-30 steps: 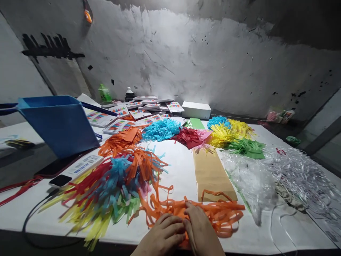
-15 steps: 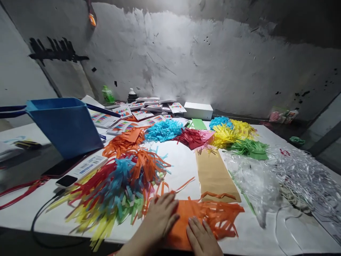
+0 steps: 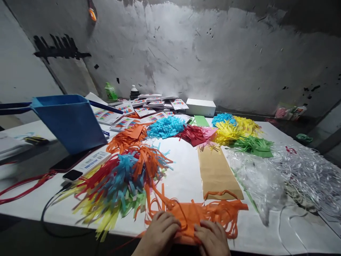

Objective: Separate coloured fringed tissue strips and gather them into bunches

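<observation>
Orange fringed tissue paper [image 3: 189, 212] lies at the table's front edge, its cut strips spreading to both sides. My left hand [image 3: 161, 230] curls its fingers over the near left part of the paper's plain middle. On the near right part, my right hand [image 3: 212, 236] is closed the same way; the thumbs are mostly hidden. To the left lies a pile of multicoloured tissue fringe [image 3: 125, 181], with orange strips reaching toward my left hand. A brown paper sheet [image 3: 220, 172] lies just beyond the orange paper, with a twisted orange strip on its near end.
A blue box [image 3: 70, 124] leans at the left near a white carton [image 3: 90, 161] and a black cable [image 3: 44, 209]. Bunches of fringe, such as a blue one [image 3: 166, 127], curve across the back before printed packs [image 3: 145, 112]. Clear plastic [image 3: 255, 176] lies right.
Both hands have gone from lying flat on the orange tissue paper to curled fingers at its near edge. Loose orange strips at the left now loop upward over the paper.
</observation>
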A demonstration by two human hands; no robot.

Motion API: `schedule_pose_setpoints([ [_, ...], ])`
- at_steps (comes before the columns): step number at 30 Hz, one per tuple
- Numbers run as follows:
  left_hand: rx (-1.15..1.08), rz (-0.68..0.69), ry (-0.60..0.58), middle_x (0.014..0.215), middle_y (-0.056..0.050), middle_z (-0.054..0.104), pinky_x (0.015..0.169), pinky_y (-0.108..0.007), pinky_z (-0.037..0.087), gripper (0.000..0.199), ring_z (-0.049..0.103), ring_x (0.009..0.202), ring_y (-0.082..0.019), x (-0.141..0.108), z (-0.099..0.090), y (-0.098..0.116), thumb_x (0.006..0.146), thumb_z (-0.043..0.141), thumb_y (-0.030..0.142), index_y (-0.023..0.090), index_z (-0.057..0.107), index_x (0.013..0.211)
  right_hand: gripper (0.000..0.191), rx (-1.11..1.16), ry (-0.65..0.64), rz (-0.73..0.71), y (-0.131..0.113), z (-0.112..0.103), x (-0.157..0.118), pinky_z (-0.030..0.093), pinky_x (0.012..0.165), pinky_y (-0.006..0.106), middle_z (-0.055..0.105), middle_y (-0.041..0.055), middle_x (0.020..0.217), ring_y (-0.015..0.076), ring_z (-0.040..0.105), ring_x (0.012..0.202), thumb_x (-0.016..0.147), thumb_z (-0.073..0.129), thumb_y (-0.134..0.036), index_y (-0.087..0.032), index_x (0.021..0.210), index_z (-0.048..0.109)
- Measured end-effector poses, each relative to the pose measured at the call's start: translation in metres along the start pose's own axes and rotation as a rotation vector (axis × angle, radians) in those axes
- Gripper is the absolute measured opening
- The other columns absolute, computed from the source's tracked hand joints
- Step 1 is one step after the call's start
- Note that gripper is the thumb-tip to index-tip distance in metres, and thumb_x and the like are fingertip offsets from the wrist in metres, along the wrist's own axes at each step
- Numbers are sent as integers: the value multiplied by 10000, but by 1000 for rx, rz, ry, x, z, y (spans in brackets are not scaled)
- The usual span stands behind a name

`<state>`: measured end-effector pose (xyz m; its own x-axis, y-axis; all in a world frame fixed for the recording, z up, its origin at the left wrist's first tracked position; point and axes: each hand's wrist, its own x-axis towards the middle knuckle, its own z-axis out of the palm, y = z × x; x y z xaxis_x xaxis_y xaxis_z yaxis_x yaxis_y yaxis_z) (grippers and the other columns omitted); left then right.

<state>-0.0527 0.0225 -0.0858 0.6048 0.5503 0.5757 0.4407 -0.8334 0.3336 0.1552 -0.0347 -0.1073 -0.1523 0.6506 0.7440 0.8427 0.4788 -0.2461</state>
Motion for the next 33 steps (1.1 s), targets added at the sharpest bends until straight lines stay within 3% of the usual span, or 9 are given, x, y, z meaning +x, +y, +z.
schedule_pose_setpoints([
  [3,10,-174,-109,912,-51,718,763,-347,458,293,626,828,-210,11,-9,-3,1021,341,189,213,621,937,219,53,-38,90,2,-3,18,470,804,361,706,14,792,203,672,798,1008,396,-219,-245,909,589],
  [8,170,-338,-315,1249,-80,698,844,-411,497,201,666,1057,-285,43,-29,-19,961,519,275,235,691,1056,167,7,-57,113,4,6,34,401,723,318,603,-12,706,182,563,673,983,448,-184,-231,860,551],
  [11,413,-529,-195,1304,-181,655,828,-500,494,342,648,1080,-369,49,-44,-34,960,526,384,166,668,1182,160,5,-3,115,4,11,31,389,771,335,601,-6,712,184,555,688,984,438,-162,-222,881,545],
  [14,390,-414,-2,1357,-197,604,922,-539,451,501,580,1170,-381,39,-46,-33,931,546,487,167,584,1315,145,17,27,120,3,13,27,382,803,347,619,2,733,184,568,708,987,439,-158,-215,916,552],
  [16,253,-247,-6,1309,-152,639,994,-518,414,529,569,1173,-349,29,-36,-25,889,604,465,210,545,1348,147,19,37,125,2,13,26,379,796,343,621,-1,729,185,574,705,988,447,-172,-217,911,563],
  [19,117,-164,-114,1079,-79,732,916,-422,447,454,649,972,-259,16,-16,-14,877,533,174,235,531,1327,178,10,32,140,3,13,27,370,787,336,617,-9,721,180,576,696,995,430,-178,-219,895,572],
  [22,153,-265,-112,951,-75,745,797,-376,448,452,669,832,-232,17,-8,-15,841,427,33,200,580,1232,217,-41,8,183,3,13,30,357,778,343,612,-3,723,190,572,706,1003,392,-186,-223,884,569],
  [28,225,-496,-211,809,-53,732,751,-368,399,286,655,753,-242,45,-20,-11,857,434,44,190,646,981,220,-210,-3,289,0,15,47,347,799,418,641,34,759,251,584,743,898,392,-128,-248,916,576],
  [33,227,-532,-263,783,-49,720,770,-369,372,268,637,737,-242,53,-20,-6,868,421,36,184,640,917,286,-401,-82,230,27,-9,43,336,777,456,673,46,792,281,621,768,726,447,-91,-254,932,560],
])
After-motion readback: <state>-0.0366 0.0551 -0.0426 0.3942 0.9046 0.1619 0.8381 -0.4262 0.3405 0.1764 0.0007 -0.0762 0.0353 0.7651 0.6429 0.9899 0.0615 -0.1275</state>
